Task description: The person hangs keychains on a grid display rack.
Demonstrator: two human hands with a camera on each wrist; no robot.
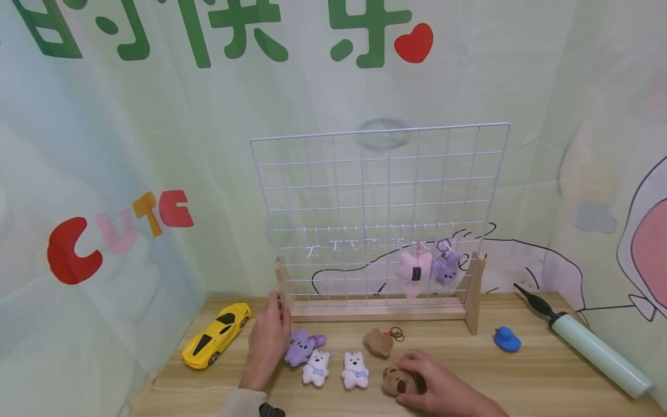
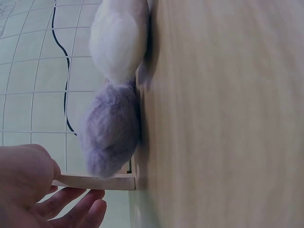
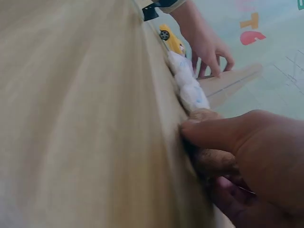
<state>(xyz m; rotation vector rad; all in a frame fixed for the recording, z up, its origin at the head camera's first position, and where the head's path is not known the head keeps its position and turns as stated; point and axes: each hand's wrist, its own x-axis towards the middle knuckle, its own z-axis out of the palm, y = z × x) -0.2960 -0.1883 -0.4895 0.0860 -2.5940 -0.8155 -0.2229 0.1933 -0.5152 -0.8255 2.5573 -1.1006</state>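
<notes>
My right hand (image 1: 440, 385) pinches a brown plush keychain (image 1: 392, 382) between thumb and fingers, low on the tabletop. At the left end of the wire grid rack, my left hand (image 1: 270, 331) holds the wooden upright (image 2: 99, 182), thumb on one side and fingers on the other. Beside that hand lies a purple plush keychain (image 1: 300, 348). Two white plush keychains (image 1: 315, 369) lie between the hands. Another brown plush (image 1: 378, 343) with a metal ring sits just beyond the right hand. In the right wrist view, the fingers partly cover the held brown plush (image 3: 216, 161).
The wire grid (image 1: 375, 191) stands on a wooden base (image 1: 375, 314) with a row of small hooks. Pink (image 1: 415, 272) and purple (image 1: 446, 269) plushes hang at its right. A yellow toy car (image 1: 217, 336), blue rubber duck (image 1: 506, 339) and hand pump (image 1: 599, 350) lie around.
</notes>
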